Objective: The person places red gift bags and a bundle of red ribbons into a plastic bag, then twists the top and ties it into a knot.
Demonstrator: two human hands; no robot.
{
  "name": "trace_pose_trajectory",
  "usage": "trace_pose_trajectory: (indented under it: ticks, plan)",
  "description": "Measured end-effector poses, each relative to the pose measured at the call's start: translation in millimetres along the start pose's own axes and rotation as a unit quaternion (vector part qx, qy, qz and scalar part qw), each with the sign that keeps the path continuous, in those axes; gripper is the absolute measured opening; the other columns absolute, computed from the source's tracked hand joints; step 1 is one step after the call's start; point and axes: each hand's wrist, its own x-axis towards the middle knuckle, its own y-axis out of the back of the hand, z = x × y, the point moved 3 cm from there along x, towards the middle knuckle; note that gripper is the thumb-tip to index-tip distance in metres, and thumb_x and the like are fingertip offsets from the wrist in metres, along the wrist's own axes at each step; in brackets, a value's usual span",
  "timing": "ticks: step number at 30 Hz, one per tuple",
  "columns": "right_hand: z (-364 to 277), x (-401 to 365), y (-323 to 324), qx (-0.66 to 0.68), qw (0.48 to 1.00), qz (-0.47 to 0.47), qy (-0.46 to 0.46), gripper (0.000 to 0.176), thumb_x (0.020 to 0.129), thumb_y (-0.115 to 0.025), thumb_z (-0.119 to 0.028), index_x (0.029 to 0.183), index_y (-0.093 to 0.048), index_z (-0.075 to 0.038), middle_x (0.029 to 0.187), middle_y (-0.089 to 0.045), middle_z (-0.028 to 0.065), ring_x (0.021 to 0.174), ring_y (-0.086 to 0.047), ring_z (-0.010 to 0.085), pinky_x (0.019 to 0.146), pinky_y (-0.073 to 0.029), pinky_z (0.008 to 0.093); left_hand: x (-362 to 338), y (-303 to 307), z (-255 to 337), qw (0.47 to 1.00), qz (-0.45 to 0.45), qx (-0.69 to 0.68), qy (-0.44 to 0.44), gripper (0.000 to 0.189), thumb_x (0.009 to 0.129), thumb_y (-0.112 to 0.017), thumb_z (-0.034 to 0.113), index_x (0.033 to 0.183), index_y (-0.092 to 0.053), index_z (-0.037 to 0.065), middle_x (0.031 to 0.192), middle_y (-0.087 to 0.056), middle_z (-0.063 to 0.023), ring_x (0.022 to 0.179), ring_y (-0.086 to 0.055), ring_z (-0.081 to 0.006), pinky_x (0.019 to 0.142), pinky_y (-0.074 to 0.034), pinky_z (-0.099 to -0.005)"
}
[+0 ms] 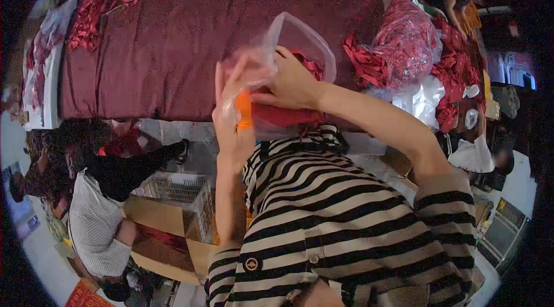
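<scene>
A: Starting with the head camera, the room?
B: Dim and cluttered, dark around the rounded margins, with a long table point(161, 47) under dark red cloth across the upper part.
A: And on the table?
B: Crumpled red fabric point(86, 27) at its left end, a clear sack of red material point(407, 38) toward its right end, red strips point(366, 64) just beside the sack, silvery plastic point(424, 99) at the right near edge.
A: Below the table's near edge?
B: On the left, a seated person point(98, 220) in a pale top, near a cardboard box point(156, 213) and a grey crate point(182, 188).
A: The clear plastic bag point(309, 31)?
B: Raised over the table's near edge, at both hands, with red pieces point(313, 66) within or behind; cannot tell which.
A: Grip of the left hand point(232, 105)?
B: Blurred, fingers stretched along the bag, orange cover point(244, 111) on one digit. Pinching or merely touching: cannot tell.
A: Right hand point(294, 81)?
B: Bent against the bag, close beside the left; tightness hidden, cannot tell.
</scene>
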Motion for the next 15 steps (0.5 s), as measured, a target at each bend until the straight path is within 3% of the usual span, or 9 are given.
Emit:
trace_pose_trajectory:
  ticks: [1,2,4,5,6,8,10,12,15]
  plan:
    - [-1,5,-1,0.0,1.0,0.001,0.0,0.041,0.082,-0.06,-0.044,0.114,-0.062,-0.019,0.129,-0.049,0.0121,0.122,-0.042,0.0329,0.103,-0.03,0.0464,3,-3,15,0.989,0.095,-0.083,0.072,0.019,0.091,-0.043,0.004,0.099,-0.059,-0.003,0.112,-0.062,-0.0177,0.114,-0.052,-0.0244,0.089,-0.04,-0.0294]
    - [-1,10,-3,0.002,1.0,-0.011,-0.008,0.041,0.082,-0.06,-0.043,0.115,-0.062,-0.02,0.13,-0.048,0.0108,0.121,-0.044,0.032,0.102,-0.031,0.0463,3,-4,15,0.99,0.094,-0.081,0.072,0.019,0.091,-0.043,0.004,0.099,-0.059,-0.003,0.112,-0.062,-0.0177,0.114,-0.052,-0.0244,0.089,-0.04,-0.0294]
    - [-4,10,-3,-0.059,0.998,-0.005,-0.01,0.044,0.078,-0.063,-0.038,0.119,-0.058,-0.022,0.134,-0.045,0.0082,0.118,-0.047,0.0295,0.099,-0.035,0.0462,-2,-5,5,0.976,0.134,-0.059,0.162,0.015,0.088,-0.043,0.0,0.094,-0.056,-0.005,0.088,-0.063,-0.0122,0.084,-0.058,-0.0163,0.067,-0.042,-0.0263]
    - [-5,10,-3,-0.059,0.998,-0.005,-0.012,0.044,0.078,-0.063,-0.038,0.119,-0.058,-0.022,0.134,-0.045,0.0082,0.118,-0.047,0.0295,0.099,-0.035,0.0462,-1,-7,-8,0.956,0.185,-0.137,0.183,0.013,0.087,-0.042,-0.002,0.088,-0.054,-0.005,0.073,-0.057,-0.0073,0.066,-0.051,-0.0115,0.057,-0.04,-0.0267]
    - [-5,10,-3,-0.048,0.999,-0.011,-0.012,0.045,0.078,-0.062,-0.038,0.12,-0.056,-0.021,0.135,-0.044,0.008,0.118,-0.048,0.0295,0.098,-0.035,0.0465,-1,-5,-12,0.956,0.185,-0.139,0.183,0.013,0.087,-0.042,-0.002,0.088,-0.054,-0.005,0.073,-0.057,-0.0073,0.066,-0.051,-0.0115,0.057,-0.04,-0.0267]
    - [-3,10,-3,-0.037,0.999,-0.018,-0.012,0.047,0.078,-0.062,-0.038,0.121,-0.055,-0.021,0.136,-0.043,0.0078,0.118,-0.048,0.0296,0.098,-0.035,0.0468,6,-4,-9,0.983,0.095,-0.044,0.147,0.005,0.087,-0.05,0.003,0.087,-0.052,-0.002,0.075,-0.058,-0.0083,0.069,-0.053,-0.0111,0.059,-0.042,-0.0262]
    - [-1,7,-4,-0.015,1.0,-0.01,-0.006,0.046,0.078,-0.06,-0.04,0.118,-0.055,-0.018,0.137,-0.043,0.0084,0.119,-0.047,0.0297,0.098,-0.034,0.0473,10,-10,-6,0.984,0.103,-0.051,0.135,0.006,0.086,-0.054,0.005,0.088,-0.052,-0.001,0.075,-0.058,-0.0081,0.068,-0.053,-0.0114,0.06,-0.043,-0.0259]
    - [2,6,-7,-0.007,1.0,0.002,-0.006,0.045,0.079,-0.059,-0.04,0.117,-0.057,-0.016,0.138,-0.042,0.0083,0.12,-0.045,0.0293,0.099,-0.034,0.047,12,-12,-3,0.987,0.088,-0.036,0.126,0.019,0.083,-0.065,0.009,0.093,-0.052,0.0,0.076,-0.059,-0.0084,0.069,-0.054,-0.0115,0.062,-0.045,-0.0253]
    - [-1,6,-9,-0.036,0.999,-0.014,-0.024,0.045,0.08,-0.059,-0.04,0.117,-0.057,-0.015,0.139,-0.042,0.0085,0.124,-0.043,0.0285,0.1,-0.033,0.0462,9,-17,-17,0.975,0.059,-0.06,0.204,0.013,0.086,-0.058,0.006,0.096,-0.053,0.0,0.076,-0.058,-0.0055,0.07,-0.053,-0.0112,0.063,-0.045,-0.0254]
